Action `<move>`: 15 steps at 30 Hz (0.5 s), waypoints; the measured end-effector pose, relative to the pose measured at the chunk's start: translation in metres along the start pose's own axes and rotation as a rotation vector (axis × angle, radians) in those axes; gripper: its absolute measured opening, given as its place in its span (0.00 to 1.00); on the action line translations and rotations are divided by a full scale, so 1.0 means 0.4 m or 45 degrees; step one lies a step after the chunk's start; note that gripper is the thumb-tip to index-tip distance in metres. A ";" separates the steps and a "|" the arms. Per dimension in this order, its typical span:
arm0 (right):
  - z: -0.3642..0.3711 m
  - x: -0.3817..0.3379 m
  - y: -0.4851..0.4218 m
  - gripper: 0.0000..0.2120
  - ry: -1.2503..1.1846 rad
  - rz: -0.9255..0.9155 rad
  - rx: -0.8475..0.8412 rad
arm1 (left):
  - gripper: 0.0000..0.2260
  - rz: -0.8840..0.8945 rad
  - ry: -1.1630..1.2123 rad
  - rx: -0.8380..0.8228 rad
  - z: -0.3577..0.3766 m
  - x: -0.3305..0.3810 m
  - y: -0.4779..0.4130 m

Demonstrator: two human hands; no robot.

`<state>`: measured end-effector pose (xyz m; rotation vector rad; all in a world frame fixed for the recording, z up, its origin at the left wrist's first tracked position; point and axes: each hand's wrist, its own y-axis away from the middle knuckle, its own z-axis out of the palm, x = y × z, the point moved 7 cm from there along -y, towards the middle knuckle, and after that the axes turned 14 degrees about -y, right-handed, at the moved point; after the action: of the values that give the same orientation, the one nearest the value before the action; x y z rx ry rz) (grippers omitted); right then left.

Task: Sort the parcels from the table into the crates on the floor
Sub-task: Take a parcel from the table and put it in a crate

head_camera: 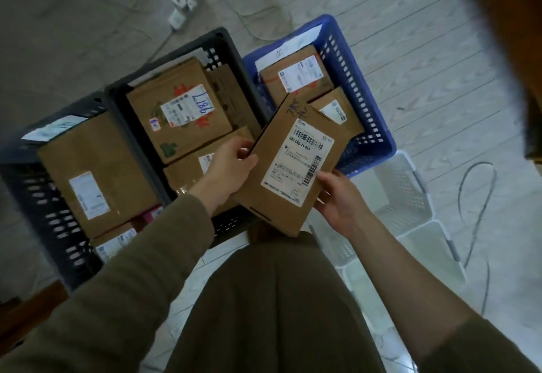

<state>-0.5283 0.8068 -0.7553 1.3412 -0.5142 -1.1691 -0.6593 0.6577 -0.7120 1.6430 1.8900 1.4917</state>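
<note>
Cardboard parcel [293, 164] (label up) gripped between left hand [231, 167] and right hand [340, 196], above crates [363, 102].

parcel-sorting room — labelled parcels [181, 111] | floor crates [363, 126] | tiles [425, 58]

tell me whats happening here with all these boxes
A person is sorting parcels into crates on the floor. Both hands, left hand and right hand, hold a flat cardboard parcel with its shipping label facing up, above the crates. The two dark crates and the blue crate already hold several labelled boxes. The white crates nearest the person's right side look empty.
</note>
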 end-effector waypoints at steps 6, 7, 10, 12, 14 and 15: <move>-0.051 0.012 -0.131 0.08 -0.226 0.056 0.098 | 0.11 -0.052 -0.117 0.007 0.075 0.006 -0.155; -0.057 0.011 -0.154 0.08 -0.244 0.072 0.095 | 0.10 -0.076 -0.147 0.008 0.085 0.003 -0.177; -0.082 0.000 -0.212 0.10 -0.284 0.083 0.131 | 0.09 -0.116 -0.222 -0.019 0.126 -0.009 -0.241; -0.099 -0.019 -0.246 0.12 -0.305 0.066 0.179 | 0.08 -0.085 -0.215 -0.039 0.153 0.005 -0.275; -0.107 -0.042 -0.282 0.14 -0.295 0.046 0.213 | 0.08 -0.033 -0.202 -0.024 0.167 0.029 -0.315; -0.107 -0.055 -0.303 0.14 -0.274 0.041 0.223 | 0.09 -0.023 -0.199 -0.018 0.171 0.049 -0.336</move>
<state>-0.5430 0.8677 -0.8696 1.3568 -0.8060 -1.2721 -0.6988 0.7298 -0.8401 1.6788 1.8023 1.3249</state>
